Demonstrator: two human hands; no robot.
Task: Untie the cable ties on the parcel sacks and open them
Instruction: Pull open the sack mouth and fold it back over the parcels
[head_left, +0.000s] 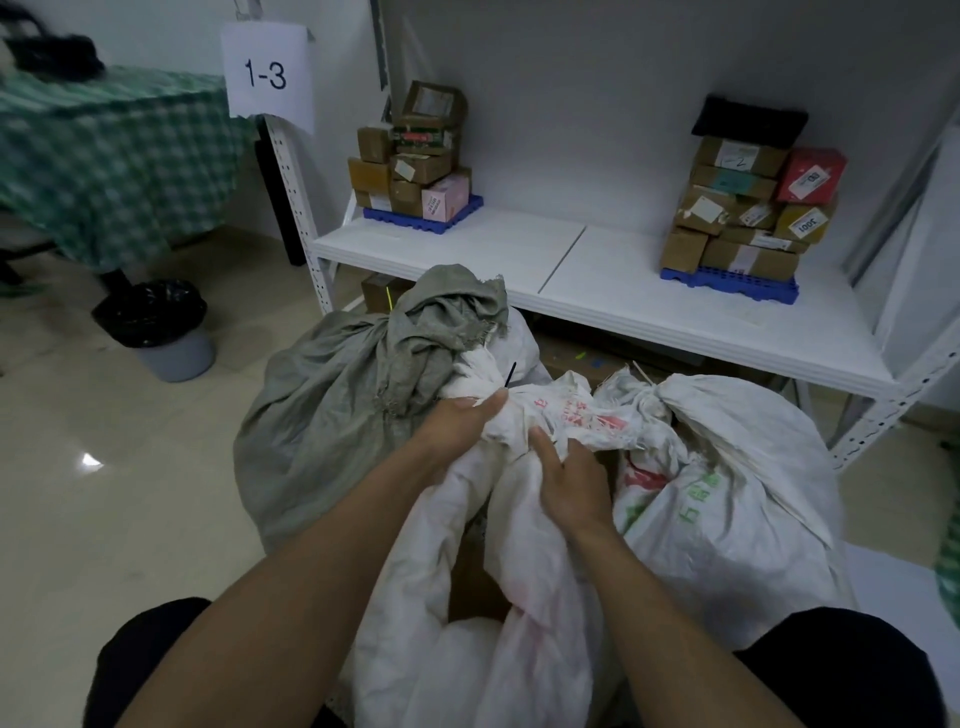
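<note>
Head view shows the step in hand: freeing the tie on the white sack (519, 519) that fills the lower centre of the frame, propped between the person's knees. Its gathered neck lies just above the middle, cinched by a black cable tie (510, 375) whose free tail sticks up from the bunched cloth. The left hand (457, 423) is clenched on the neck just below the tie, thumb pressed toward the knot of fabric. The right hand (569, 475) is grasping a fold of the same sack lower and to the right, fingers dug into the cloth.

To do this well, I judge the left hand should keep the neck steady while the right moves up to the tie's head, which is hidden in the folds, and lifts the locking tab so the tail can slide back. Pulling on the tail alone would likely tighten it.

A grey sack (322, 415) leans at centre left, its mouth looking loose. Another white sack (737, 493) at centre right is tied at its neck, so it waits its turn.
</note>
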